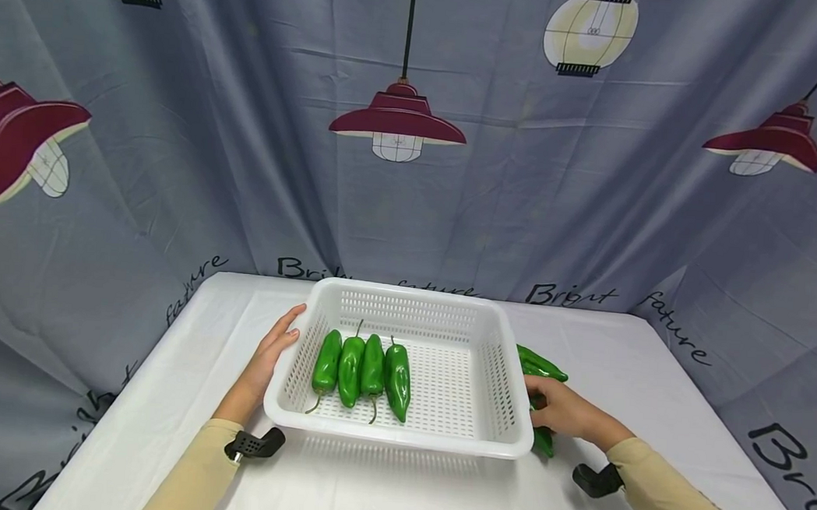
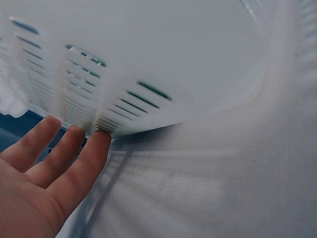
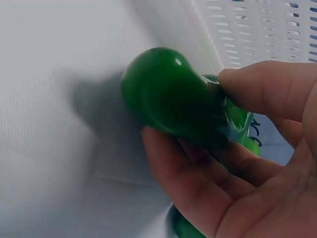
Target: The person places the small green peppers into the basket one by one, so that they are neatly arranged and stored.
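Pinching a pepper [image 3: 168,94] in our right hand [image 1: 567,411], just right of the basket [image 1: 397,436]; our left hand [image 1: 264,363] lies uncurled against its left side. Four peppers [image 1: 373,366] inside. White table [image 1: 394,492], blue-grey lamp-print curtain [image 1: 396,223] behind.

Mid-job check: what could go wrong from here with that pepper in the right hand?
First, the glossy pepper sits between the thumb and fingers of the right hand, so it might slip out.

Second, the basket's right wall stands right beside that hand; a low lift toward the basket could knock it.

Third, another pepper lies just beyond the right hand and could get nudged.
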{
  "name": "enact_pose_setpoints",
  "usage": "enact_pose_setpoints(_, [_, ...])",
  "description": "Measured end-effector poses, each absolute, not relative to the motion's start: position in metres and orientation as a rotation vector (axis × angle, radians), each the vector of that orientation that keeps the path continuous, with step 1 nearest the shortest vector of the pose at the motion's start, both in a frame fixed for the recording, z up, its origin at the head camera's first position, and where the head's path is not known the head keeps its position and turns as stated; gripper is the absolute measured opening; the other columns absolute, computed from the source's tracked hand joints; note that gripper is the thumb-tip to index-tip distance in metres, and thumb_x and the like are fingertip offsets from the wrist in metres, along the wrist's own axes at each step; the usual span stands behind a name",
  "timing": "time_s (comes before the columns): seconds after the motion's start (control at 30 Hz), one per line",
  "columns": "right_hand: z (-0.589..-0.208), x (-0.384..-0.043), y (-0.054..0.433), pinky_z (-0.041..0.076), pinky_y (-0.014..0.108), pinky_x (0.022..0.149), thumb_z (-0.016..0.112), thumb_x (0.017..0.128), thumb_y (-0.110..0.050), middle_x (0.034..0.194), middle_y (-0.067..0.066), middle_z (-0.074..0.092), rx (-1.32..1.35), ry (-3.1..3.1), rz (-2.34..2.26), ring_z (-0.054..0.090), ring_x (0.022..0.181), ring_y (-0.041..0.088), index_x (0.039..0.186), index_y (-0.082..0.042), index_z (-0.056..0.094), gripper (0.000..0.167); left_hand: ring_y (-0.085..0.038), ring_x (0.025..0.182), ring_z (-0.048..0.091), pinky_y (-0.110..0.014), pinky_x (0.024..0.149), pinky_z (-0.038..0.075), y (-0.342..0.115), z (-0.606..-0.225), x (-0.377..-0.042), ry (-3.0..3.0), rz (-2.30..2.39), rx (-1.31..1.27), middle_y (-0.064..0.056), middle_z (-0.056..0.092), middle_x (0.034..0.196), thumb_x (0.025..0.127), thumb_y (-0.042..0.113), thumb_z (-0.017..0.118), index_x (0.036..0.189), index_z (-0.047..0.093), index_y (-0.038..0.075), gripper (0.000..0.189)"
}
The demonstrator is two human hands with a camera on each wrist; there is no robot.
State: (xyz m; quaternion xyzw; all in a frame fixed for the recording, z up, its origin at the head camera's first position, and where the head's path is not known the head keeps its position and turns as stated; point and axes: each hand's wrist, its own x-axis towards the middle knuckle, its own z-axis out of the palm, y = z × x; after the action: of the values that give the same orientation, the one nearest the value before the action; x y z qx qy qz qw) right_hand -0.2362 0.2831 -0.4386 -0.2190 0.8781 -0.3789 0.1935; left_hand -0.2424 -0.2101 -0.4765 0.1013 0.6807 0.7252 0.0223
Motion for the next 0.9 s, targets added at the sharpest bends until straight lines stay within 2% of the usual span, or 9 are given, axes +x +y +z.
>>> enact_pose_setpoints(0.13, [-0.441, -0.234, 0.283, 0.042, 0.026, 0.049, 0.077, 0.087, -0.008, 0.118, 0.018, 0.067, -0.514, 2.450, -1.120, 0.058, 0.082, 0.021, 0.132, -0.003, 0.060, 0.049, 0.014, 0.122, 0.050, -0.013, 0.100, 0.044, -0.210, -0.477, -0.242, 2.117, 2.243, 0.318, -0.017, 0.018, 0.170, 0.109, 0.023, 0.033, 0.163, 0.016, 0.011, 0.057])
enact_pose_setpoints(0.2, [-0.442, -0.233, 0.284, 0.042, 0.027, 0.049, 0.077, 0.087, -0.009, 0.119, 0.017, 0.067, -0.482, 2.457, -1.128, 0.058, 0.083, 0.021, 0.134, -0.003, 0.060, 0.050, 0.014, 0.121, 0.050, -0.013, 0.100, 0.045, -0.210, -0.477, -0.242, 2.124, 2.240, 0.314, -0.017, 0.019, 0.170, 0.109, 0.023, 0.033, 0.163, 0.016, 0.011, 0.057])
enact_pose_setpoints(0.37, [-0.440, -0.233, 0.289, 0.050, 0.033, 0.054, 0.075, 0.088, -0.009, 0.126, 0.021, 0.065, -0.431, 2.448, -1.154, 0.060, 0.090, 0.020, 0.137, -0.003, 0.057, 0.052, 0.014, 0.122, 0.050, -0.014, 0.099, 0.045, -0.210, -0.477, -0.243, 2.128, 2.234, 0.313, -0.016, 0.020, 0.170, 0.109, 0.023, 0.033, 0.163, 0.017, 0.012, 0.057])
enact_pose_setpoints(0.53, [-0.435, -0.232, 0.297, 0.058, 0.038, 0.061, 0.071, 0.090, -0.006, 0.137, 0.030, 0.055, -0.379, 2.393, -1.247, 0.065, 0.097, 0.020, 0.144, -0.001, 0.050, 0.058, 0.015, 0.121, 0.049, -0.012, 0.100, 0.044, -0.211, -0.477, -0.242, 2.161, 2.209, 0.311, -0.017, 0.020, 0.170, 0.109, 0.025, 0.033, 0.163, 0.017, 0.013, 0.058])
enact_pose_setpoints(0.73, [-0.428, -0.231, 0.307, 0.060, 0.042, 0.065, 0.069, 0.091, -0.005, 0.141, 0.034, 0.047, -0.317, 2.388, -1.305, 0.063, 0.099, 0.024, 0.147, -0.001, 0.046, 0.061, 0.014, 0.121, 0.049, -0.012, 0.100, 0.043, -0.210, -0.476, -0.242, 2.167, 2.201, 0.293, -0.015, 0.021, 0.170, 0.109, 0.024, 0.033, 0.163, 0.018, 0.014, 0.057])
enact_pose_setpoints(0.9, [-0.423, -0.231, 0.312, 0.060, 0.043, 0.067, 0.068, 0.092, -0.004, 0.144, 0.038, 0.044, -0.303, 2.414, -1.321, 0.063, 0.102, 0.027, 0.149, 0.000, 0.043, 0.062, 0.015, 0.122, 0.047, -0.011, 0.100, 0.042, -0.209, -0.473, -0.240, 2.159, 2.214, 0.311, -0.017, 0.018, 0.170, 0.109, 0.023, 0.033, 0.163, 0.016, 0.010, 0.058])
